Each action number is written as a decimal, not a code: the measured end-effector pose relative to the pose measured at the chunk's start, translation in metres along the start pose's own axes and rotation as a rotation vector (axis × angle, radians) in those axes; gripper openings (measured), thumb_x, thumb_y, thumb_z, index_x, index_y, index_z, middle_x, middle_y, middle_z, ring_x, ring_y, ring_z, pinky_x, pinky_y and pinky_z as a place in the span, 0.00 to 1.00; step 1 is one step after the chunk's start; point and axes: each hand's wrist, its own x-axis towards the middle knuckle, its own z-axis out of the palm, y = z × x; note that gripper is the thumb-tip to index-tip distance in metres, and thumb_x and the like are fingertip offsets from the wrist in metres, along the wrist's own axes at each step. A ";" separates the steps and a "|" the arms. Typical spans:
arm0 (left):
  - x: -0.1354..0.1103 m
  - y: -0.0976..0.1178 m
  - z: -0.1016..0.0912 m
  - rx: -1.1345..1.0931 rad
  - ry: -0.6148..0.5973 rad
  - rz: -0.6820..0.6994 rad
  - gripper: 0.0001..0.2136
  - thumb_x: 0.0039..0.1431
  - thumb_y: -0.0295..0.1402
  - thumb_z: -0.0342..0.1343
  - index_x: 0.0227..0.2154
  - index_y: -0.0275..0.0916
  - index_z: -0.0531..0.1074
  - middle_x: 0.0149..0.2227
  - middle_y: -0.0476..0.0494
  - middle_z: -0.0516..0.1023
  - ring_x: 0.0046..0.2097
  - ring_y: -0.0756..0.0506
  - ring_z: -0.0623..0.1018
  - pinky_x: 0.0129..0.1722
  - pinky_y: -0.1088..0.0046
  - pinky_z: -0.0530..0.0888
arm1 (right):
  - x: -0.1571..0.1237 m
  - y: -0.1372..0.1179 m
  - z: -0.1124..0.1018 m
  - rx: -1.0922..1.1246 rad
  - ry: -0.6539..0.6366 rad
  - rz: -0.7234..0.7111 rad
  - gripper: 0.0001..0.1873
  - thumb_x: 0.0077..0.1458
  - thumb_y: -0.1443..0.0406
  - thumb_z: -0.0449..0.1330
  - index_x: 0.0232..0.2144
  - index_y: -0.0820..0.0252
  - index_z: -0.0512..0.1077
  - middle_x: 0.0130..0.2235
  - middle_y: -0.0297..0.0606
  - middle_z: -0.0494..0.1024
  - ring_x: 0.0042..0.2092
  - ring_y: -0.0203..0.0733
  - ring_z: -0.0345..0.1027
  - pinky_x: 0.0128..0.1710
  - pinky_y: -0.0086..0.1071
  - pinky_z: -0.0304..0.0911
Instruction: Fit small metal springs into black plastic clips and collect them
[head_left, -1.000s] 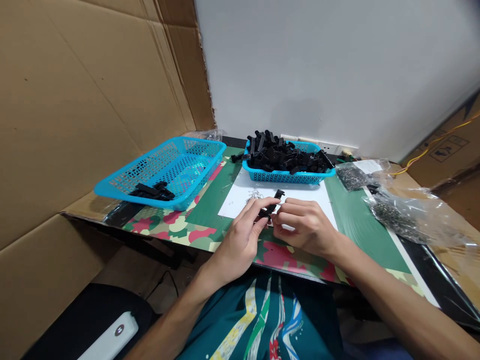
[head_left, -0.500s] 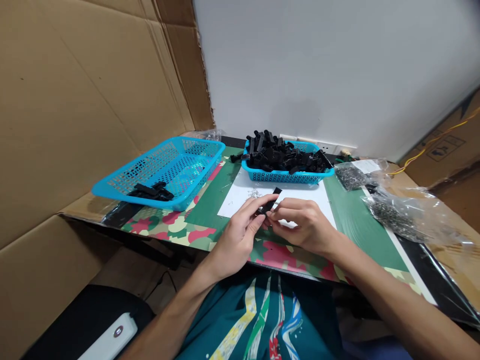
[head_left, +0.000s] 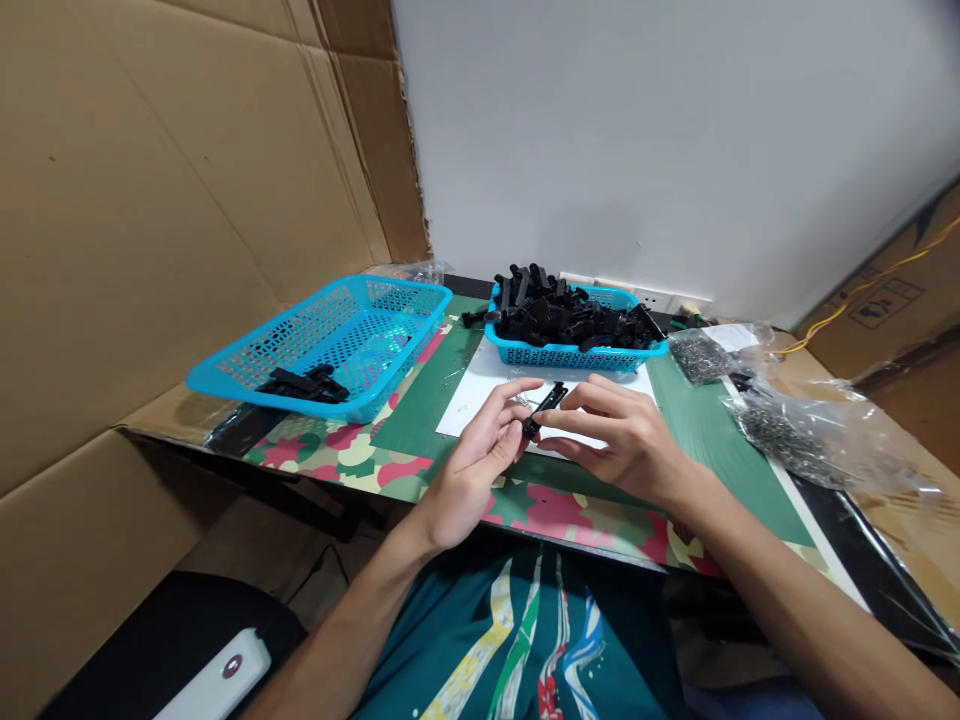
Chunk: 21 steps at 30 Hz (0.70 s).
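Between my two hands is a small, long black plastic part (head_left: pixel 553 397), tilted, with its hollow-looking side showing. My left hand (head_left: pixel 480 460) pinches its lower end with the thumb and a bent finger, while the index finger stretches out away from it. From the other side my right hand (head_left: pixel 626 430) grips the same part with its fingertips and thumb. Under the hands lies a sheet of white paper (head_left: pixel 466 395), with small thin metal pieces (head_left: pixel 527 400) on it, partly hidden by my left fingers.
A blue basket (head_left: pixel 577 355) heaped with black parts (head_left: pixel 559 310) stands behind the paper. Another blue basket (head_left: pixel 397 370), at the left, holds several black parts (head_left: pixel 304 383). Clear bags of small metal pieces (head_left: pixel 787 440) lie right. Cardboard (head_left: pixel 187 150) walls the left side.
The black part has been turned, so another side faces up. My left index finger has lifted off it, and my right fingers have shifted along it.
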 end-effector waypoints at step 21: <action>-0.008 -0.004 0.008 0.762 0.336 0.226 0.05 0.72 0.35 0.58 0.45 0.42 0.75 0.36 0.49 0.77 0.35 0.47 0.74 0.38 0.71 0.70 | -0.003 0.024 -0.014 -0.191 -0.184 0.089 0.11 0.69 0.60 0.63 0.48 0.59 0.81 0.43 0.46 0.78 0.42 0.50 0.65 0.42 0.43 0.65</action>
